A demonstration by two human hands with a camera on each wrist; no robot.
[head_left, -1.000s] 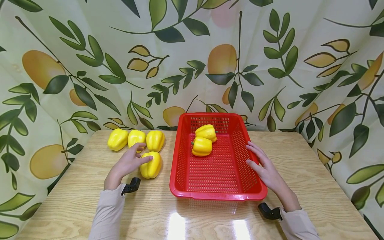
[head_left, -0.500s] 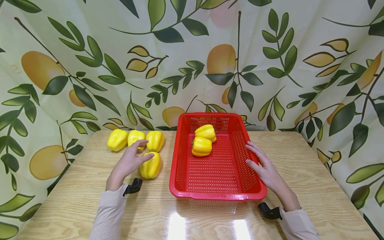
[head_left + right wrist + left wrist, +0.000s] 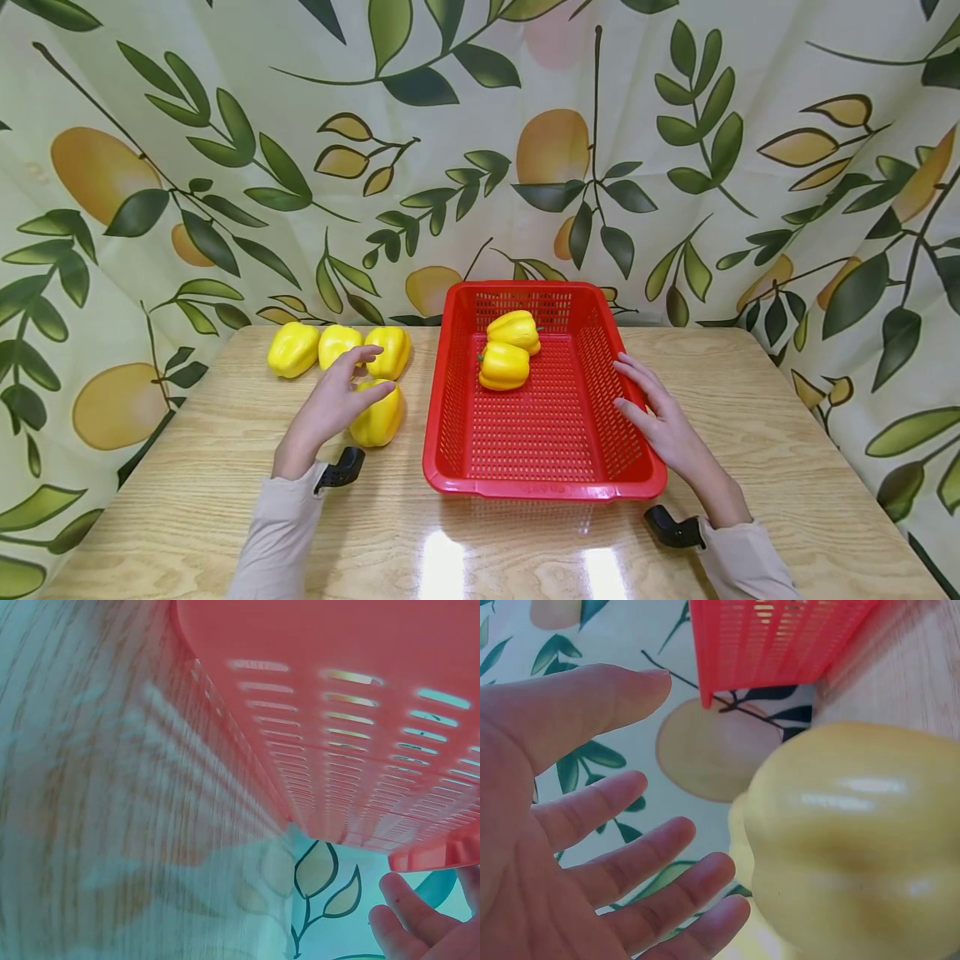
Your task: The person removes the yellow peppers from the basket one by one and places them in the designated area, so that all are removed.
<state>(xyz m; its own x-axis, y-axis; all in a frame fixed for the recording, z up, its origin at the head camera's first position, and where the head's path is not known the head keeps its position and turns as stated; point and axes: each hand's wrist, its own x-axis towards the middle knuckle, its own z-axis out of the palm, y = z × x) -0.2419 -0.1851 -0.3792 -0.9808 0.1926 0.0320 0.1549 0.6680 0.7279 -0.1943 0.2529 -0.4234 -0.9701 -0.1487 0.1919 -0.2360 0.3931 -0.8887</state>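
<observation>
The head view has a cloth printed with leaves and fruit [image 3: 450,242] across its upper half and a pale wood-grain counter [image 3: 187,517] across the lower part. Right of centre stands a red perforated plastic basket [image 3: 551,490]. Two yellow bell peppers lie in it, towards the upper left of its floor: a rear pepper [image 3: 513,327] and, just below it in the frame, a front pepper [image 3: 504,368].

The left hand [image 3: 327,408], left of centre, is released, its fingers apart and wrapped round nothing. The right hand [image 3: 671,433] rests loosely at the basket's right rim, fingers extended rather than clenched.

Four more yellow bell peppers are on the counter at the left. Nearest the left hand is a lower pepper [image 3: 378,423], below the gap between thumb and fingers; the thumb overlaps its top in the head view, and whether they touch cannot be told. Above it sit a left pepper [image 3: 293,350], a middle pepper [image 3: 337,343] and a right pepper [image 3: 392,354], the fingers partly covering the last two. Smallest are the black wrist devices, one at the left cuff [image 3: 342,468], one at the right [image 3: 672,528].
</observation>
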